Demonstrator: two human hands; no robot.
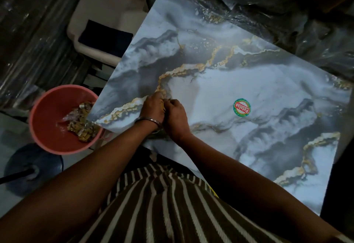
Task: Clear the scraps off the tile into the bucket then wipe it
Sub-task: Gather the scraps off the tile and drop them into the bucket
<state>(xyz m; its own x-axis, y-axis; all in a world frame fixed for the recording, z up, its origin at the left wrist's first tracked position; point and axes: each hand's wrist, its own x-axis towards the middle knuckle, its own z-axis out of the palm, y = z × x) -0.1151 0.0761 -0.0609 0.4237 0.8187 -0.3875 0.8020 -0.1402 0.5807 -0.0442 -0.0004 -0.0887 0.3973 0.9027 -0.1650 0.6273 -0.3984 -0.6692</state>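
Head view: large grey-white marble-pattern tile with gold veining (239,81) lies flat and angled, its near-left corner overhanging the round pink plastic bucket (44,108) on the floor. Bucket already holds a heap of brownish-gold scraps mixed with clear wrapper bits (81,125), piled against the side under the tile corner.

Both hands are together on the tile near that left edge. Left hand (153,110), metal bangle (151,121) on the wrist, has fingers curled down onto the tile face. Right hand (175,118) sits just beside it, touching, fingers bent inward toward the left. Looks like they're gathering or pinching a small yellowish bit between them, but lighting is dim and the fingers cover it, so I can't tell what either hand actually holds.

Rest of the tile face looks mostly clear apart from a round red-and-green sticker (241,108) to the right of the hands; a few faint specks further up, too small to call.

Step, my read: tail end of scrap clearing, last bits near the edge. No cloth in sight, so wiping not started.

Next move calls for: slide or carry the gathered bit left, off the overhanging corner, into the bucket. Short travel. Then find a wipe.
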